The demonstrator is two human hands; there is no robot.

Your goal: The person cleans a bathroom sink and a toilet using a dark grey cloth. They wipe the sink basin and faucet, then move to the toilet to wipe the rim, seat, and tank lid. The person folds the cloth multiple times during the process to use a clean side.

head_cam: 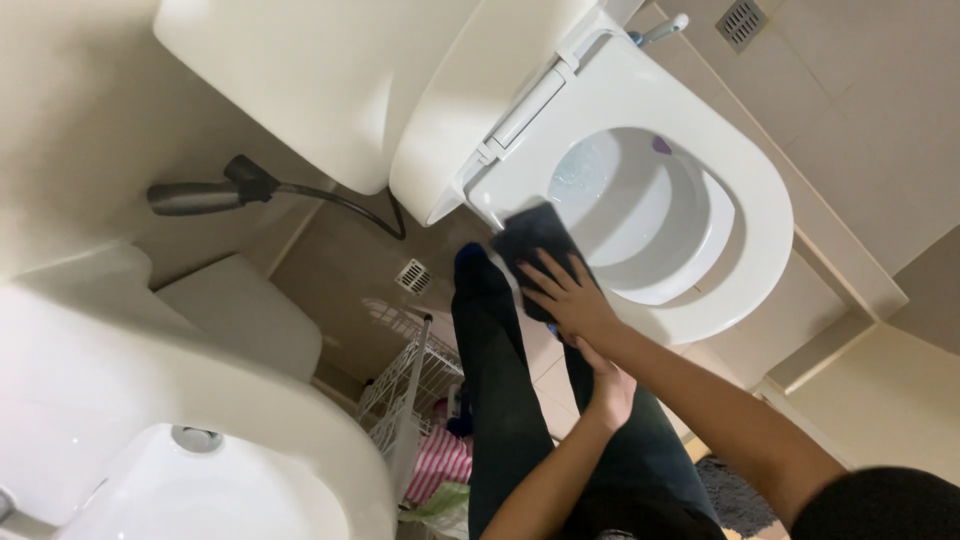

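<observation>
Hand on cloth at the toilet seat, head view.

I see my right hand (572, 300) pressing a dark cloth (535, 243) flat against the white toilet seat (745, 190) at its rim nearest me, about 7 o'clock of the bowl opening; the grip is spread, fingers splayed on the cloth rather than clenched. My left hand (612, 388) rests against the right forearm, grasping nothing that I can tell. The raised lid (470, 110) stands at 11 o'clock, a hand sprayer (200, 195) on the wall at 9 o'clock, a wire basket (410, 385) at 7 o'clock. Judged from this: keep the palm flat, pressure even, and follow the seat's curve without letting the cloth bunch.
</observation>
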